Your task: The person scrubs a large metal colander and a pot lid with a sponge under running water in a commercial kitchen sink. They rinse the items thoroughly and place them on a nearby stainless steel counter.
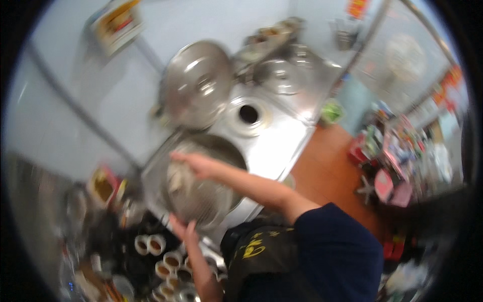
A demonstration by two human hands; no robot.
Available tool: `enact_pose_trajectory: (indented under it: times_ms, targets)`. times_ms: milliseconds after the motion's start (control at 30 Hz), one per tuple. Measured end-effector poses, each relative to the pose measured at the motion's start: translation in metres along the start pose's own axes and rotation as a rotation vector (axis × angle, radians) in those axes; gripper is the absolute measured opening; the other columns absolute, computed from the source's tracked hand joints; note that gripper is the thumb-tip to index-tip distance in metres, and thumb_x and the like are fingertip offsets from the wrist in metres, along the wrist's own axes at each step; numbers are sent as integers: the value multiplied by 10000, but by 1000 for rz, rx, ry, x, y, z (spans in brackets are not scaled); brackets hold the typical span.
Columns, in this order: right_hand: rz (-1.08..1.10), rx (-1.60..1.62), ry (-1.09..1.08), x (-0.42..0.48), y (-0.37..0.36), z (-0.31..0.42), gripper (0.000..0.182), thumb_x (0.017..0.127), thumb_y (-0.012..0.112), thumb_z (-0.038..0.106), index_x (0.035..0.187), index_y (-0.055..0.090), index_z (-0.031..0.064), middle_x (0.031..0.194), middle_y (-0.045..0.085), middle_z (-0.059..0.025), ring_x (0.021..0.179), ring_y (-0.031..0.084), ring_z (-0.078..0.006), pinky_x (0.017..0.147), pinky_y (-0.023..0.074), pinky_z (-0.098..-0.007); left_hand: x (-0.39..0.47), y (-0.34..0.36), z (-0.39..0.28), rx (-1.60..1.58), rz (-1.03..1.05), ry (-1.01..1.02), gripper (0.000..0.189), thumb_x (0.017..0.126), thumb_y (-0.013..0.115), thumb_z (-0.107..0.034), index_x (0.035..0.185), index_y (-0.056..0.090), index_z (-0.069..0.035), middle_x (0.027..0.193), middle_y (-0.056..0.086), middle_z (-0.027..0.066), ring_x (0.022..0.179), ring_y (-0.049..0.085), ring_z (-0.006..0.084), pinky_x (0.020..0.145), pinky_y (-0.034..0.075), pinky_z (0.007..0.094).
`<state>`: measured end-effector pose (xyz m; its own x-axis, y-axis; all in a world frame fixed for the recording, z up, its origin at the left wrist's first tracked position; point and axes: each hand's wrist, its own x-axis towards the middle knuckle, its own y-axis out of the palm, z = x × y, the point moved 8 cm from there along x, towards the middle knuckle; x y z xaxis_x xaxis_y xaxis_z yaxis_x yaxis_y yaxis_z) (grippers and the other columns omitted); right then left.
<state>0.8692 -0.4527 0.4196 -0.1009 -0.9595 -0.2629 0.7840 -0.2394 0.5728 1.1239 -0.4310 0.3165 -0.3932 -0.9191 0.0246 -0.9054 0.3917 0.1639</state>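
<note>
A perforated metal strainer (pixel 203 204) is tilted over a large round metal pot (pixel 230 151) set in the steel counter. My left hand (pixel 183 228) is at the strainer's near lower rim, its thumb and fingers around the edge. Pale, blurred food (pixel 179 177) lies in the strainer's upper left part. My right hand (pixel 192 164) reaches across above that food; motion blur hides whether its fingers hold anything. A big domed metal lid (pixel 200 85) leans on the wall behind the pot.
A steel counter (pixel 271 143) has a round dark opening (pixel 248 114). Metal lids (pixel 279 75) sit farther back. Seasoning cups (pixel 171 260) stand at lower left, near a pink-rimmed container (pixel 102 185). Piled goods (pixel 403 151) stand right of the orange floor (pixel 324 166).
</note>
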Motion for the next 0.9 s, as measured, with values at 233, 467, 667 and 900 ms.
enact_pose_trajectory:
  times_ms: [233,467,667,900]
  targets:
    - [-331,434,242,-27,-138,-109,369,873,537,41,1229,511,-53,1133,612,-177,1012,648,-317,899,550,-485,4,-27,38,-439,-412,-243,1023,680,487,112,1619,169,-142,1564,357,94,1380,414,290,1038,431,353]
    - [-844,-15,173,47,-197,-170,356,861,591,75,1200,507,9,1055,542,-103,945,529,-240,848,463,-394,-21,34,-24,-257,-267,-165,1088,662,512,120,1632,84,-124,1635,254,141,1415,410,297,1065,445,369]
    - [-443,197,151,150,-108,-166,250,949,546,219,1118,643,63,1014,638,-81,936,602,-253,872,510,-439,-21,44,-15,65,-110,-28,1056,666,580,115,1614,146,-51,1676,175,133,1544,159,243,1232,162,342]
    - [549,-1160,20,42,-2,-196,594,927,533,201,1468,423,-20,1370,570,-195,1221,562,-363,1045,437,-431,-5,-7,5,-474,-431,-252,1055,699,522,129,1629,192,-242,1602,346,71,946,581,169,657,472,263]
